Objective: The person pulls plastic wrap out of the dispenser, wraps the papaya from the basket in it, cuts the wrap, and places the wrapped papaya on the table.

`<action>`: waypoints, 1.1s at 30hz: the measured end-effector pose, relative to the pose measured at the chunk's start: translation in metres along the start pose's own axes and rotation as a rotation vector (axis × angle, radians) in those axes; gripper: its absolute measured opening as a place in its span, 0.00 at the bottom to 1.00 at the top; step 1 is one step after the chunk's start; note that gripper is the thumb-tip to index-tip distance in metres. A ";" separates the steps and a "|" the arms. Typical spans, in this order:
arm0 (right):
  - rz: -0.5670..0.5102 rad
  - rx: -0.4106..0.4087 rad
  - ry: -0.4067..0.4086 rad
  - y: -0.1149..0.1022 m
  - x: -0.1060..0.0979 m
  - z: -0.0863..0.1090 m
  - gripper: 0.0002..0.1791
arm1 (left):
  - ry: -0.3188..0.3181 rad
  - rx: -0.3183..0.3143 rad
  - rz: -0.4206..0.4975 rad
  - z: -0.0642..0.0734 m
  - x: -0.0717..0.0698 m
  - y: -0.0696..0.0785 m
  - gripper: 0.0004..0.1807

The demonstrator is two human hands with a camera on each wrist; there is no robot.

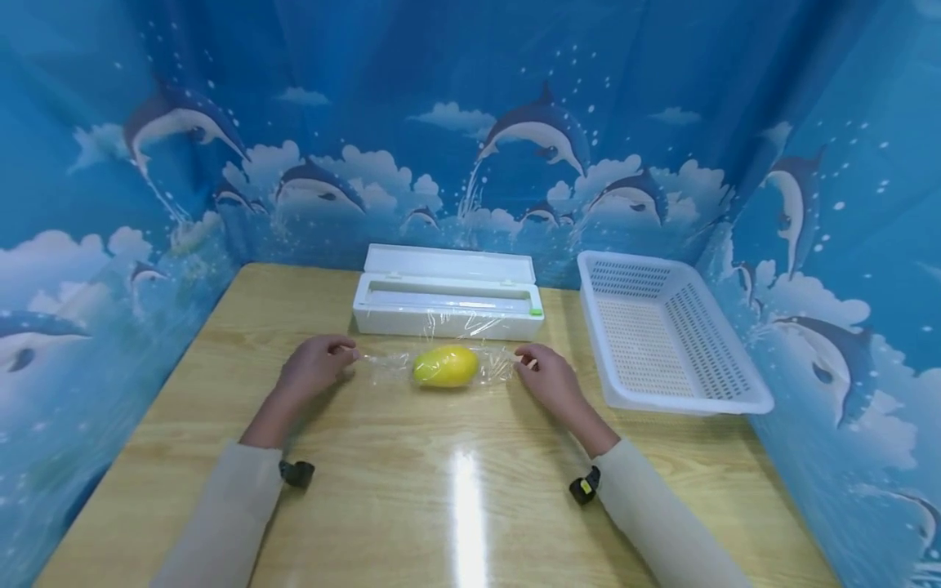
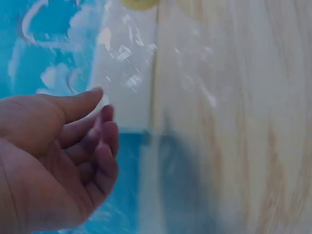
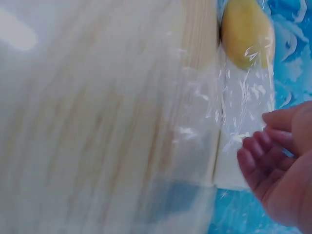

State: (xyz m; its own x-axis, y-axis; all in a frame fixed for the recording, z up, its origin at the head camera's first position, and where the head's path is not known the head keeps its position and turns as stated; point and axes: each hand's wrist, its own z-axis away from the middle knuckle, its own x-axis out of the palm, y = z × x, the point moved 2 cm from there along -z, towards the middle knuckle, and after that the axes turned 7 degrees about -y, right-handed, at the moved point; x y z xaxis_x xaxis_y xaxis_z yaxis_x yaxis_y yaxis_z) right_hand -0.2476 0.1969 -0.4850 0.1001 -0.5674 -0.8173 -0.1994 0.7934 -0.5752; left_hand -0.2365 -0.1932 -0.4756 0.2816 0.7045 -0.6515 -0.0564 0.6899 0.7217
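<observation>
A yellow mango [image 1: 445, 366] with a greenish end is wrapped in clear cling film [image 1: 494, 366], which stretches out on both sides of it above the wooden table. My left hand [image 1: 318, 363] pinches the film's left end between thumb and fingers. At the opposite end, my right hand [image 1: 550, 376] pinches the film the same way. In the right wrist view the mango [image 3: 247, 34] shows through shiny creases, beyond the fingertips of the right hand [image 3: 282, 161]. Only the mango's edge [image 2: 140, 4] appears in the left wrist view, past the left hand [image 2: 63, 146].
Just behind the mango stands a long white cling film dispenser box [image 1: 450, 263], its lid raised. A white slotted plastic basket [image 1: 604, 347] is at the back right of the table [image 1: 382, 490]. Blue dolphin-print curtains [image 1: 412, 73] enclose the table's back and sides.
</observation>
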 end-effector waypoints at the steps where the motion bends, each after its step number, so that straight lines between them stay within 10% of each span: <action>1: -0.011 -0.044 -0.003 -0.004 0.000 0.002 0.13 | 0.023 0.027 0.006 0.005 0.001 0.007 0.22; 8: -0.034 -0.280 -0.014 -0.025 0.008 0.010 0.12 | 0.042 0.272 0.046 0.026 0.033 0.051 0.16; 15: 0.053 -0.376 0.000 -0.035 0.020 0.007 0.13 | -0.048 0.225 0.055 0.016 0.055 0.050 0.17; 25: 0.052 -0.172 -0.209 -0.036 0.031 -0.001 0.33 | -0.094 0.231 0.105 -0.007 0.060 0.046 0.31; 33: 0.036 -0.129 -0.226 -0.038 0.036 -0.011 0.37 | -0.087 0.231 0.125 -0.020 0.062 0.045 0.31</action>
State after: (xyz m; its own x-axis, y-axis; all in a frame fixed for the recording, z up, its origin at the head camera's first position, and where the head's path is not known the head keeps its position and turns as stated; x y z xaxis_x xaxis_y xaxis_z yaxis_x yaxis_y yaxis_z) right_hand -0.2472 0.1444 -0.4924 0.3030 -0.4640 -0.8324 -0.3280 0.7693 -0.5483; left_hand -0.2409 -0.1152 -0.4885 0.3676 0.7580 -0.5388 0.1210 0.5354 0.8359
